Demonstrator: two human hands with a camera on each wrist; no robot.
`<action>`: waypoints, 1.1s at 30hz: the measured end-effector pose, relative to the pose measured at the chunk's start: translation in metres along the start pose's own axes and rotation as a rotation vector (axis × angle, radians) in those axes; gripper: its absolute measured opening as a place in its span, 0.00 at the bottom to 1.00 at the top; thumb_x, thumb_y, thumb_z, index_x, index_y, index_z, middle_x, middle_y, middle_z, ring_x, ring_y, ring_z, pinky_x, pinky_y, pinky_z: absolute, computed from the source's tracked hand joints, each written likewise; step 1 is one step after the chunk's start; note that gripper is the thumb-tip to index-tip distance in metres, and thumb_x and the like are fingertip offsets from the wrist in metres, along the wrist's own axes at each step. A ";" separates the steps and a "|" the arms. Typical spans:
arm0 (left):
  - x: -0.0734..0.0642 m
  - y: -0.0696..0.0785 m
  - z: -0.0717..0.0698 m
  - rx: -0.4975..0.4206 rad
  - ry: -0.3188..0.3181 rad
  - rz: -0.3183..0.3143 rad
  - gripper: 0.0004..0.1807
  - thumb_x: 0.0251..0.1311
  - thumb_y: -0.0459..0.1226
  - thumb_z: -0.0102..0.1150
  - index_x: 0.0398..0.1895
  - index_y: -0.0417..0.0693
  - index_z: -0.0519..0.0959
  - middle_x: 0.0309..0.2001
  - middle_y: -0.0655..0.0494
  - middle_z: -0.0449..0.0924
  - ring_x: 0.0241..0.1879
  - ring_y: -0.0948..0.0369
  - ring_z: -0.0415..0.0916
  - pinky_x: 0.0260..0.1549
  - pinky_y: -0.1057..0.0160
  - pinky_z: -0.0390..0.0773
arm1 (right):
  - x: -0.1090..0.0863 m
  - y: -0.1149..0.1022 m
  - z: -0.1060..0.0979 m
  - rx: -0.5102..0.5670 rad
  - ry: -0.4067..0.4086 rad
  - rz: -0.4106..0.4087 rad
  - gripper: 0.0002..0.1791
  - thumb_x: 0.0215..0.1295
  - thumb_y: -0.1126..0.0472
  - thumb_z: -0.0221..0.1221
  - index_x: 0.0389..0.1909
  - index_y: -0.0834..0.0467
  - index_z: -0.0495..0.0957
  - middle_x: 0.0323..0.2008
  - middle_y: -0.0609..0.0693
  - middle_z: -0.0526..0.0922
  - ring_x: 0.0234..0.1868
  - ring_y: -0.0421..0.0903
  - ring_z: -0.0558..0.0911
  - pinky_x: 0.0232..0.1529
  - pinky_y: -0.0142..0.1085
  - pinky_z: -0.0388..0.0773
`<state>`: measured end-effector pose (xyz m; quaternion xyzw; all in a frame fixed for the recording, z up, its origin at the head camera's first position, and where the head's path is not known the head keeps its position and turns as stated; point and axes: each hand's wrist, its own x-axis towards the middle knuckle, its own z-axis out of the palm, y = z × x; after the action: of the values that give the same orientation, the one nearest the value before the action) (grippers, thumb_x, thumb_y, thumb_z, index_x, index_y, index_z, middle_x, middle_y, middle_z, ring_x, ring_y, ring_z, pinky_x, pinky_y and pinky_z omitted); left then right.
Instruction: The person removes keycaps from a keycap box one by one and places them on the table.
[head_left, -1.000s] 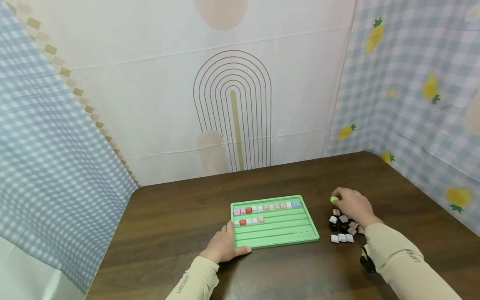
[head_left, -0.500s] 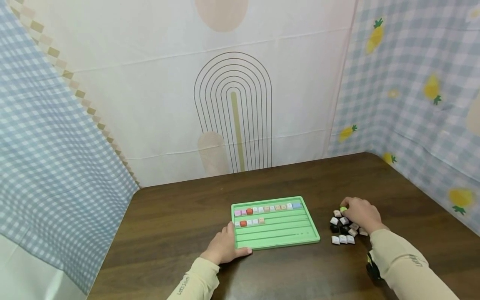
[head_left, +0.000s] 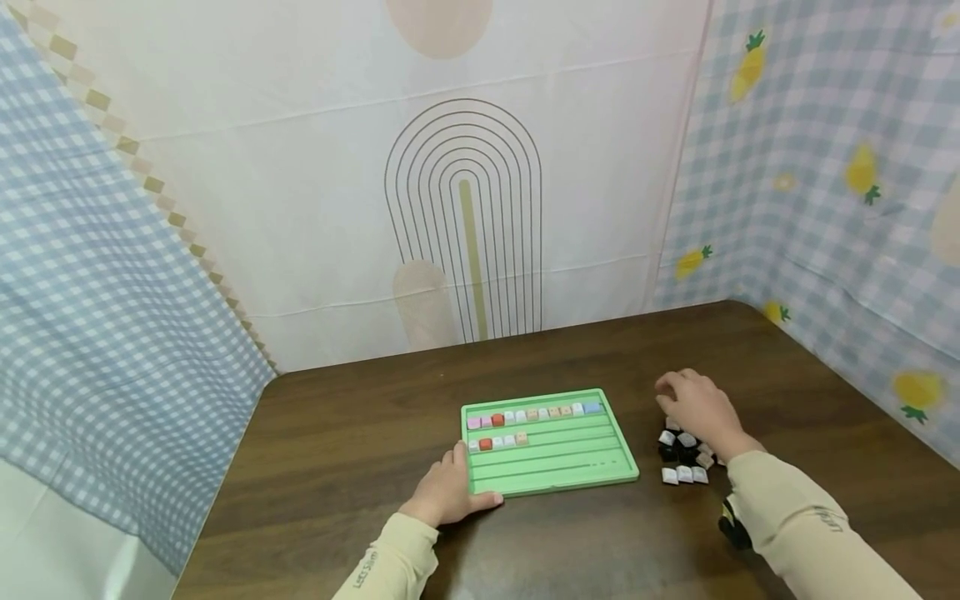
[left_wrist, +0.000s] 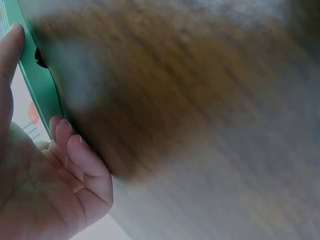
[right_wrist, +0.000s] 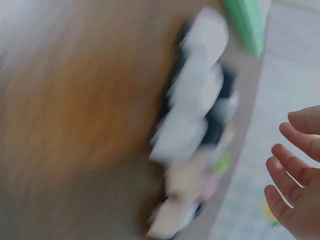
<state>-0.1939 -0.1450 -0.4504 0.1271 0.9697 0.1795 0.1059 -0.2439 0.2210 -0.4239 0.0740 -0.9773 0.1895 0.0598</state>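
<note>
My left hand point(head_left: 444, 493) holds the near left corner of a green tray point(head_left: 555, 479). In the left wrist view, the thumb lies on the tray's rim point(left_wrist: 42, 90) and bent fingertips touch its side. Small keycaps point(head_left: 521, 417) in pink, red, white, tan and blue line the tray's top row; a shorter run of keycaps point(head_left: 498, 442) fills part of the second. To the tray's right, my right hand point(head_left: 701, 408) hovers by a cluster of loose keycaps point(head_left: 686, 439). Its fingers are loosely bent and apart, holding nothing in the right wrist view. A lime-green keycap point(right_wrist: 222, 163) sits among the blurred pile there.
Three white keycaps point(head_left: 684, 475) stand in a row at the cluster's near side. Everything rests on a dark wooden table point(head_left: 360, 433). A pale patterned cloth point(head_left: 330, 208) hangs behind it, with checked cloths point(head_left: 817, 183) at the sides.
My right hand first carried the lime-green keycap toward the cluster and let it go there. It has since lifted slightly away and to the left. My left hand has stayed on the tray.
</note>
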 end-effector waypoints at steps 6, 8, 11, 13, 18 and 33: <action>-0.001 0.000 -0.001 0.004 0.010 0.007 0.53 0.47 0.59 0.63 0.62 0.27 0.53 0.51 0.33 0.68 0.46 0.42 0.72 0.45 0.48 0.73 | 0.011 -0.048 0.012 0.033 0.030 -0.106 0.13 0.62 0.60 0.56 0.46 0.60 0.78 0.50 0.64 0.74 0.50 0.62 0.73 0.44 0.56 0.70; -0.001 0.001 -0.002 -0.003 0.005 0.005 0.53 0.47 0.59 0.63 0.62 0.27 0.53 0.51 0.33 0.68 0.45 0.42 0.72 0.44 0.48 0.73 | 0.013 -0.064 0.019 0.020 0.016 -0.144 0.12 0.61 0.59 0.57 0.44 0.59 0.79 0.48 0.60 0.76 0.49 0.60 0.74 0.43 0.54 0.72; -0.001 0.001 -0.002 -0.001 0.005 0.003 0.53 0.47 0.59 0.63 0.62 0.28 0.54 0.50 0.33 0.68 0.45 0.42 0.72 0.44 0.48 0.73 | 0.015 -0.087 0.031 0.013 -0.032 -0.194 0.11 0.60 0.59 0.59 0.43 0.56 0.80 0.44 0.54 0.79 0.46 0.55 0.77 0.41 0.49 0.74; -0.001 0.001 -0.002 -0.009 0.003 -0.001 0.53 0.47 0.59 0.63 0.62 0.28 0.53 0.51 0.33 0.68 0.45 0.42 0.72 0.44 0.48 0.73 | 0.015 -0.102 0.039 0.015 -0.075 -0.212 0.10 0.59 0.59 0.60 0.42 0.55 0.80 0.43 0.51 0.80 0.44 0.52 0.78 0.41 0.47 0.75; -0.002 0.001 -0.001 -0.013 0.003 -0.001 0.53 0.47 0.59 0.62 0.62 0.27 0.53 0.51 0.33 0.68 0.45 0.41 0.72 0.44 0.48 0.73 | 0.016 -0.130 0.061 0.024 -0.125 -0.264 0.12 0.58 0.57 0.62 0.42 0.54 0.80 0.43 0.48 0.81 0.47 0.50 0.79 0.46 0.46 0.75; -0.004 0.004 -0.004 0.003 0.013 0.011 0.52 0.48 0.59 0.62 0.61 0.26 0.54 0.50 0.33 0.68 0.44 0.42 0.72 0.43 0.48 0.73 | 0.016 -0.154 0.088 -0.084 -0.013 -0.344 0.03 0.56 0.59 0.63 0.31 0.51 0.80 0.29 0.45 0.79 0.31 0.45 0.77 0.31 0.41 0.72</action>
<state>-0.1903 -0.1439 -0.4444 0.1315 0.9700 0.1794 0.0982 -0.2416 0.0447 -0.4471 0.2388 -0.9576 0.1351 0.0881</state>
